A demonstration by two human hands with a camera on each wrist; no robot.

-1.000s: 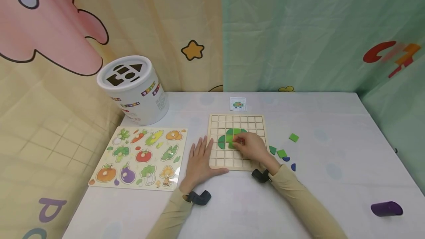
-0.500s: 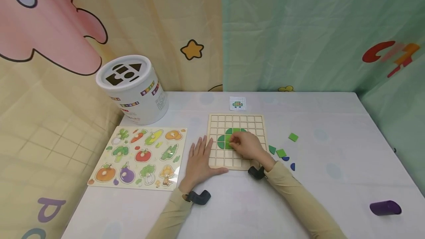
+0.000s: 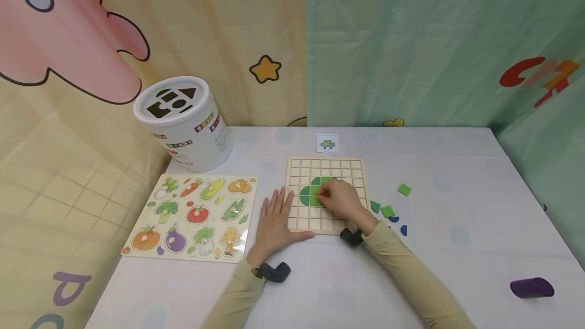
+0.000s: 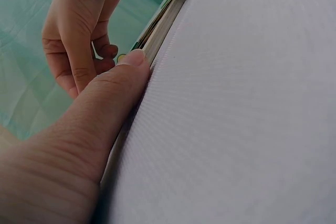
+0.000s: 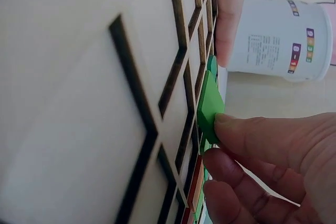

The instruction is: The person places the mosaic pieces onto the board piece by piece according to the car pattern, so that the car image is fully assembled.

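A wooden grid board (image 3: 303, 220) lies mid-table with green pieces (image 3: 304, 196) set in its cells. My left hand (image 3: 274, 220) rests at the board's left side, fingers spread and thumb (image 4: 113, 85) along its front edge. Over the board's middle, my right hand (image 3: 343, 200) pinches a bright green square tile (image 5: 210, 103) between thumb and fingers. In the right wrist view the tile sits tilted against the grid, beside a dark green piece (image 5: 212, 65). Part of a red piece (image 5: 197, 182) shows below it. The hand hides several cells in the head view.
Right of the board lie green squares (image 3: 404, 189), a dark green piece (image 3: 375, 206) and blue half-rounds (image 3: 403, 230). A pattern card (image 3: 327, 143) lies behind it. A vegetable puzzle (image 3: 192, 217) and white bucket (image 3: 183, 126) stand left; a purple cylinder (image 3: 532, 287) lies far right.
My right hand has shifted slightly left over the board, and its fingers now cover the orange-red spot seen earlier. My left hand has stayed in place.
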